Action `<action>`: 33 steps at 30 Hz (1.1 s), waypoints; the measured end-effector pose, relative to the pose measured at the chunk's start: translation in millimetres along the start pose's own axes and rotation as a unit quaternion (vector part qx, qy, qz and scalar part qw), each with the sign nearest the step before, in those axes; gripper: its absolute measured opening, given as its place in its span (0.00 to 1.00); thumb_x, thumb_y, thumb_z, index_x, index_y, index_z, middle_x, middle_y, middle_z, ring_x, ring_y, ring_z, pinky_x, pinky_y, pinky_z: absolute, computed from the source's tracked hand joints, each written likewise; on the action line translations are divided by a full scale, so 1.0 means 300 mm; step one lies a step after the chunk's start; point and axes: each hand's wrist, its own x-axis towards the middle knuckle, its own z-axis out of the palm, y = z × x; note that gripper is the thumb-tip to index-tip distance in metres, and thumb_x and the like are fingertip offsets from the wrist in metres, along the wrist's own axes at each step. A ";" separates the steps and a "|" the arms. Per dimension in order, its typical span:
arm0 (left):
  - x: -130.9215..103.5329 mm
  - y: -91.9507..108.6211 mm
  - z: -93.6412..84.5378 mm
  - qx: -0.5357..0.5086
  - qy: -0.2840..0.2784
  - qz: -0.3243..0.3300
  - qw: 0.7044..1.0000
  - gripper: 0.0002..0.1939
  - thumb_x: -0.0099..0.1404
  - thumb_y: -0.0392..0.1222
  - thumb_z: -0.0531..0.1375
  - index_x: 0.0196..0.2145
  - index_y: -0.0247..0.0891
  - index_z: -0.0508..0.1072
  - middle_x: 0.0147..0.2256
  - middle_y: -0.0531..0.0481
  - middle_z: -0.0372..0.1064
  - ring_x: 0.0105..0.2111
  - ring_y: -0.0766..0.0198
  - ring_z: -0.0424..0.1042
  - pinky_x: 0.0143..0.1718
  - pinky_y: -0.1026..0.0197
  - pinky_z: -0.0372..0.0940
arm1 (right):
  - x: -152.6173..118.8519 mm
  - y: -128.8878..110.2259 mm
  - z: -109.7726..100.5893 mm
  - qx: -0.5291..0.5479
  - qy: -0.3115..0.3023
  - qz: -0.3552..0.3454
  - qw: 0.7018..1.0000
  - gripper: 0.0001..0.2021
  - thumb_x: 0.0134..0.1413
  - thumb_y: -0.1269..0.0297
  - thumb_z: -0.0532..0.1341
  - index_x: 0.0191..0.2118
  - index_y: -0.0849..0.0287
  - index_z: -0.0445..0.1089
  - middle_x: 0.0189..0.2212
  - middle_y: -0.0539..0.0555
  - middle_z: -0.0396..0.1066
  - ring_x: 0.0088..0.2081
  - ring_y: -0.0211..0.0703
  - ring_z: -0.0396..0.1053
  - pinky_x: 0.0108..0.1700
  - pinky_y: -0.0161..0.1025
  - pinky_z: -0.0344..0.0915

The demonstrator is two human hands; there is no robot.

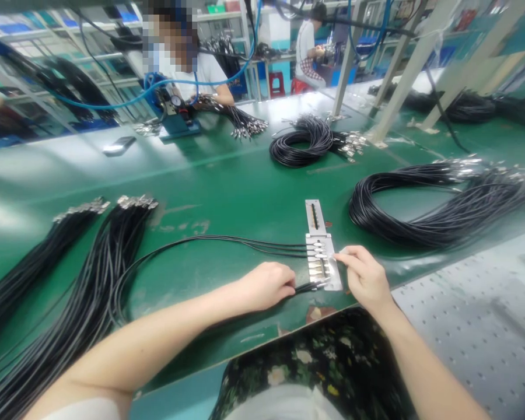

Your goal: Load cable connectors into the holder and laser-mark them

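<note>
A silver slotted metal fixture (336, 280) lies on the green table in front of me, its hinged-looking upper plate (309, 210) extending away from me. Several black cables (227, 238) run in from the left, with their metal ends (318, 248) in the fixture's upper slots. My left hand (266, 286) is closed round a few more black cables (305, 287), whose tips point at the fixture's near end. At the right edge of the fixture my right hand (367, 277) is pinched, thumb against forefinger; what sits between the fingertips is too small to make out.
Long black cable bundles (109, 251) lie at the left. Coiled cables (389, 216) are at the right, and a smaller coil (301, 143) lies farther back. Across the table a person sits behind a blue press (175, 116). White posts (398, 87) rise from the tabletop.
</note>
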 end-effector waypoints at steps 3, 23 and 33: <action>0.007 -0.008 0.001 -0.061 0.025 -0.040 0.997 0.05 0.62 0.37 0.54 0.28 0.39 0.67 0.28 0.55 0.68 0.29 0.66 0.67 0.30 0.65 0.58 | 0.001 -0.001 0.000 -0.004 -0.007 -0.005 1.000 0.17 0.52 0.78 0.47 0.37 0.57 0.72 0.35 0.55 0.65 0.35 0.41 0.67 0.36 0.39 0.66; 0.075 -0.030 0.061 0.146 0.097 0.001 0.984 0.21 0.67 0.36 0.47 0.56 0.51 0.57 0.32 0.51 0.64 0.29 0.65 0.66 0.29 0.65 0.63 | 0.002 0.000 0.007 -0.079 -0.091 -0.060 0.991 0.19 0.49 0.80 0.50 0.39 0.56 0.73 0.37 0.56 0.67 0.37 0.44 0.62 0.38 0.42 0.61; 0.071 -0.009 0.030 0.193 0.076 0.002 0.978 0.20 0.67 0.38 0.47 0.54 0.52 0.59 0.34 0.51 0.65 0.31 0.62 0.66 0.21 0.66 0.57 | 0.013 0.004 0.016 -0.088 -0.100 -0.071 0.989 0.17 0.48 0.81 0.50 0.36 0.59 0.72 0.35 0.56 0.67 0.35 0.44 0.60 0.36 0.41 0.58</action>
